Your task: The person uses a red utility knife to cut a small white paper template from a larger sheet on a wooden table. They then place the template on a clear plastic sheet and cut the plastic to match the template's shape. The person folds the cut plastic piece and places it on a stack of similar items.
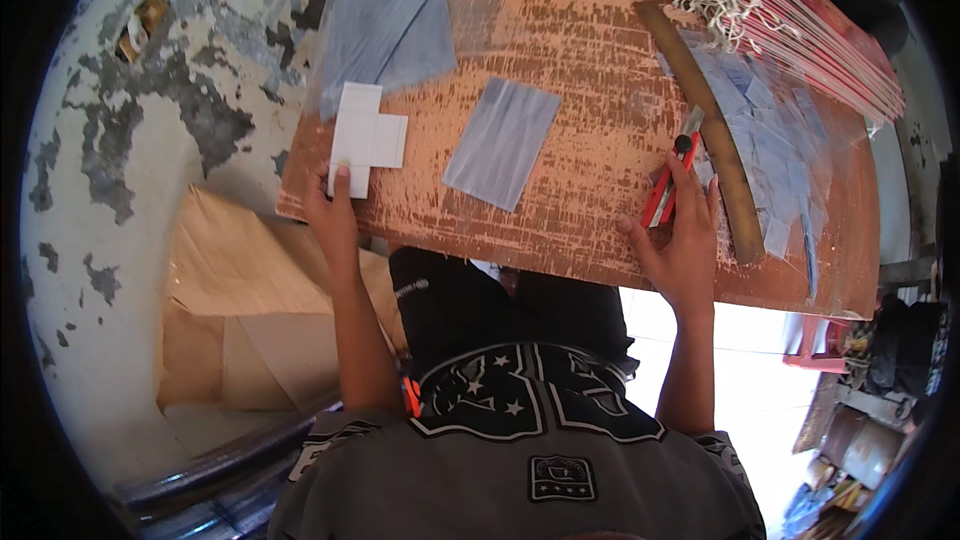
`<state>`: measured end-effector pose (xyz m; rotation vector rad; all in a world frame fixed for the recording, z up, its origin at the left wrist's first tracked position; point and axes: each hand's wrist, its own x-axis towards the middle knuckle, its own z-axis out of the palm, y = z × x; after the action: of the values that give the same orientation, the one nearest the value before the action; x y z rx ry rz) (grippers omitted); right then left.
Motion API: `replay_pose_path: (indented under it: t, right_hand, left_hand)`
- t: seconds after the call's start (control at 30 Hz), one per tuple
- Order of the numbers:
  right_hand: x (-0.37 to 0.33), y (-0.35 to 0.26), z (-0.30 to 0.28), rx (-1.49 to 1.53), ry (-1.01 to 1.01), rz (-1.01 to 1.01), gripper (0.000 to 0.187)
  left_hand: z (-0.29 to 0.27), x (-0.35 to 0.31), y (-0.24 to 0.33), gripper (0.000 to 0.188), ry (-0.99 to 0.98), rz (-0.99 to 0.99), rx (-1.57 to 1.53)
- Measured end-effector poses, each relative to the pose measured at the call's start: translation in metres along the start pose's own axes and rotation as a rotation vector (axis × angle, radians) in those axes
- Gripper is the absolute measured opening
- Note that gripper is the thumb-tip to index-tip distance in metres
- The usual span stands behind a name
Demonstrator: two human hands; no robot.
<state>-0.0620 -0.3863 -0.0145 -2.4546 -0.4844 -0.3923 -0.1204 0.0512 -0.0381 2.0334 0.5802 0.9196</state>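
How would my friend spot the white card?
Find the scratched brown tabletop. At its near left corner, the left hand holds the white card. Unlike the streaky plastic sheet to its right, it's white with a squarish tab sticking out rightward.

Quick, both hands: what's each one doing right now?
Left hand: closed, holding the white card by its near end.
Right hand: fingers on the red cutter; whether it's gripped can't be told.
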Motion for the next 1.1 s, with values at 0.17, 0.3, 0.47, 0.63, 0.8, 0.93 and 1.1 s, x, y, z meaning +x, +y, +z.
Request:
replay_pose_path:
  t: [0.17, 0.3, 0.47, 0.63, 0.8, 0.93, 1.1]
  right_hand:
    - [0.004, -0.007, 0.005, -0.092, -0.073, 0.009, 0.081]
    - [0.008, -0.009, 0.012, -0.155, -0.108, 0.013, 0.077]
    - [0.012, -0.013, 0.012, -0.208, -0.126, 0.014, 0.077]
    - [0.013, -0.013, 0.016, -0.286, -0.126, 0.019, 0.076]
    - [0.013, -0.013, 0.018, -0.298, -0.103, 0.035, 0.075]
    - [0.012, -0.013, 0.018, -0.274, -0.016, -0.003, 0.072]
    - [0.019, -0.023, 0.015, -0.174, 0.113, -0.049, 0.053]
  left_hand:
    - [-0.005, 0.001, -0.003, 0.029, 0.0, -0.006, -0.036]
    - [0.003, -0.004, -0.005, 0.031, 0.046, 0.011, -0.033]
    - [0.006, -0.002, -0.009, 0.031, 0.097, 0.088, 0.215]
    - [0.011, -0.004, -0.014, 0.03, 0.132, 0.167, 0.301]
    - [0.012, -0.003, -0.013, 0.034, 0.154, 0.158, 0.21]
    - [0.011, -0.004, -0.007, 0.038, 0.161, 0.173, 0.188]
    - [0.012, -0.004, -0.009, 0.039, 0.156, 0.183, 0.139]
